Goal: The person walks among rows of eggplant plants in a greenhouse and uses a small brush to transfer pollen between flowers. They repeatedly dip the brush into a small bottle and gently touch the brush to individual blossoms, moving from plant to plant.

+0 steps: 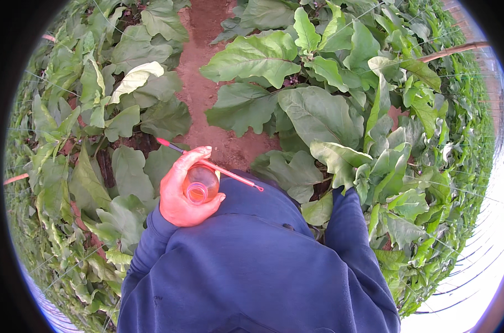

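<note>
My left hand [175, 187] is wrapped around a small clear bottle [201, 183] holding reddish-orange liquid. The bottle's uncapped mouth faces up toward me. Between the thumb side and the fingers, the same hand also keeps a thin red brush-like stick [235, 174]; it has a bright red tip at one end and a small loop at the other. My right sleeve [347, 216] reaches into the foliage on the right. Broad eggplant leaves [339, 160] cover my right hand, so it is out of view and what it touches is hidden.
Rows of eggplant plants [252, 58] flank a reddish soil path [202, 95]. Small purple flowers [291, 80] show among the leaves. Thin strings cross the rows, and a wooden pole [454, 50] juts in at upper right. Bright greenhouse sheeting [477, 266] curves along the right.
</note>
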The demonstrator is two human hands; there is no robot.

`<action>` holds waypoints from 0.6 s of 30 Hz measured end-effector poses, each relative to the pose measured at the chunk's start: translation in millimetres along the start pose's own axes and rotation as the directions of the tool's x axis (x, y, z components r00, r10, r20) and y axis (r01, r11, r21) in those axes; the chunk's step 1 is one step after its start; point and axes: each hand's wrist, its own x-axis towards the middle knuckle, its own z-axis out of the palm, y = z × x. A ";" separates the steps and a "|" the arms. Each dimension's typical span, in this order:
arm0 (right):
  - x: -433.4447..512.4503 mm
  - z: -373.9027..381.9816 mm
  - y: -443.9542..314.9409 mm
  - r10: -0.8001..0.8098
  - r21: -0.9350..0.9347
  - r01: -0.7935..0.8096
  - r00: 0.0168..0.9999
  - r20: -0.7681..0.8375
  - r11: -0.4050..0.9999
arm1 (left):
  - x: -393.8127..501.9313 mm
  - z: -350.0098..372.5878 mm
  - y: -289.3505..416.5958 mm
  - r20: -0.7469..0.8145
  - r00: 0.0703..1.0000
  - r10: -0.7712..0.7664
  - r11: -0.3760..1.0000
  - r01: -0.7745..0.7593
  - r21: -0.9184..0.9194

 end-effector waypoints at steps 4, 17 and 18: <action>3.2 11.2 3.0 0.040 0.005 -0.040 0.999 0.012 0.999 | -11.4 -7.7 2.1 -0.042 0.999 -0.024 1.000 0.025 0.019; 20.8 30.5 15.5 0.074 0.039 -0.074 0.997 0.016 0.996 | -35.4 -3.9 19.5 -0.046 0.991 -0.126 0.990 0.129 0.061; 20.6 30.5 15.7 0.070 0.043 -0.071 0.997 0.018 0.997 | -36.3 -3.0 20.6 -0.041 0.992 -0.121 0.990 0.124 0.064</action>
